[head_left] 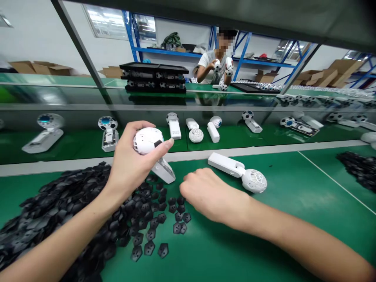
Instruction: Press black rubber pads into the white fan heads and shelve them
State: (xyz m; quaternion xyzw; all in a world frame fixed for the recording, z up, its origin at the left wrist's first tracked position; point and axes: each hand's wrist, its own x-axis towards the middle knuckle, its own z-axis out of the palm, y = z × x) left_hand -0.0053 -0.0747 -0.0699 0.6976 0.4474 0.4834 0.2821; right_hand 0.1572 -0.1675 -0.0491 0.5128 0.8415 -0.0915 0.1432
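My left hand (129,156) is wrapped round the ball-shaped head of a white handheld device (147,140), which carries one black pentagon patch near my thumb. Its pale handle slants down to the right below the head. Just right of that handle, my right hand (205,192) is closed low over the green table, its fingertips tucked out of sight. Loose black pentagon pieces (149,247) lie beside and below it, spreading from a big heap (73,203) on the left. Beyond my right hand rests another white device (226,164) with a bare, lattice-like ball head (255,181).
On the green belt (141,145) behind stand several white devices, some with black patches. A second black heap (357,168) lies at far right. Across the line a person (216,64) holds two ball-headed devices near stacked black trays (154,76).
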